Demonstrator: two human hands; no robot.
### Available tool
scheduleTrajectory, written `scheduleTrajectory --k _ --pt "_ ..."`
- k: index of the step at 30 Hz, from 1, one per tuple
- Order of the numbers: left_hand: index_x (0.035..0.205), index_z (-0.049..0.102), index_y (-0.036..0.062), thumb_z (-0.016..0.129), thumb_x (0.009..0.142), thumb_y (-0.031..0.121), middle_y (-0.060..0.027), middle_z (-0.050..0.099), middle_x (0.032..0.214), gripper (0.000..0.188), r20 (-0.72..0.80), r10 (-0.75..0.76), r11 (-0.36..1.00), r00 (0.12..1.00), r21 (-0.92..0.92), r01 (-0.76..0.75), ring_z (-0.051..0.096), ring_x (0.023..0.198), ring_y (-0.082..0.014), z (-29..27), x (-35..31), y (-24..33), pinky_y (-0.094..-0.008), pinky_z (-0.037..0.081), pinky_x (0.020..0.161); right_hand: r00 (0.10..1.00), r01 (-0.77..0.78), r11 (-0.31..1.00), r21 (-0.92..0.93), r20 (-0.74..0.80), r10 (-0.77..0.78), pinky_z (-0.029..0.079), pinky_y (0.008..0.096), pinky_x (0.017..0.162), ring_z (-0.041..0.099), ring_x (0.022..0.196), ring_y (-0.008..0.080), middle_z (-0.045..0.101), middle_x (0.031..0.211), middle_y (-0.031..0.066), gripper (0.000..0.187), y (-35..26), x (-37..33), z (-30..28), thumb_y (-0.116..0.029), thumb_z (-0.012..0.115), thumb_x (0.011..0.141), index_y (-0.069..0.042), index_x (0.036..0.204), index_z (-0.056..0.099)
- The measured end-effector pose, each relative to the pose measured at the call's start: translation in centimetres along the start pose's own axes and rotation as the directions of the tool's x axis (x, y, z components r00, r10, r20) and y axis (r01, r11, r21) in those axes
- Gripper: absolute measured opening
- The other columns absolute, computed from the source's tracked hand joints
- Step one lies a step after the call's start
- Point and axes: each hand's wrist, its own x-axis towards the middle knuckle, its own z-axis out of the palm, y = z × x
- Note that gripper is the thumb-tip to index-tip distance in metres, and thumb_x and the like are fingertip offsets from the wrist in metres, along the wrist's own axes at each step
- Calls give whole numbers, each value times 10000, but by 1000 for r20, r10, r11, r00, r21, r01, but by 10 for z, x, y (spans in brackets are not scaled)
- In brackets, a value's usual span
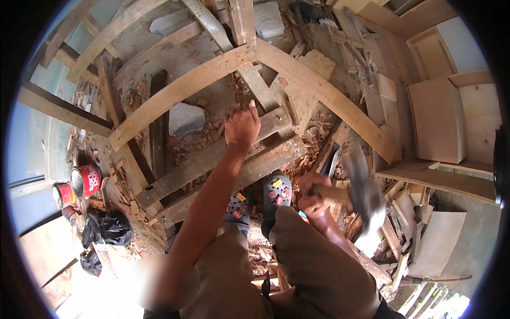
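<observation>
My right hand [314,195] is wrapped round the wooden handle of a hammer [366,199], whose metal head is smeared by motion on the right. My left hand [243,125] reaches forward with its fingers curled in, and what they hold, if anything, is hidden. It is beside a worn wooden plank [199,166] of a low frame on the ground, close to a grey board [257,87] slanting down from the far side. A second plank [265,161] lies parallel, nearer my feet. Beyond the left hand, a long bent-looking beam [183,93] crosses the view.
Wood chips and stone blocks [187,119] litter the ground. Two red cans [86,181] and a black plastic bag [108,228] are at the left. Wooden cabinets [436,121] line the right, above scrap boards [440,239]. My dark clogs [277,195] stand close to the planks.
</observation>
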Motion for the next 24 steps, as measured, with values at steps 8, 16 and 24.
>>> scheduleTrajectory --k 8,16,24 --pt "1004 654 25 317 1046 301 -200 676 1011 437 -123 1 998 992 -64 -9 594 1050 -363 5 1 -14 -518 422 921 908 -398 916 -40 125 400 445 437 575 615 646 314 576 700 154 278 -24 -9 2 -217 498 1001 37 949 597" --pt "1059 623 16 281 1050 297 -215 651 1084 443 -104 13 984 994 -173 -31 566 1089 -384 5 5 -14 -540 382 971 906 -419 903 -96 15 422 343 333 404 456 437 174 495 543 31 446 -2 22 2 -355 452 1048 -4 786 537" --pt "1035 618 15 255 1056 317 -206 649 1046 473 -214 11 984 977 -174 -49 560 1062 -393 8 2 -27 -542 381 972 773 -609 761 -224 45 632 435 425 487 577 510 288 539 565 144 452 -8 15 18 -329 396 1057 1 791 555"
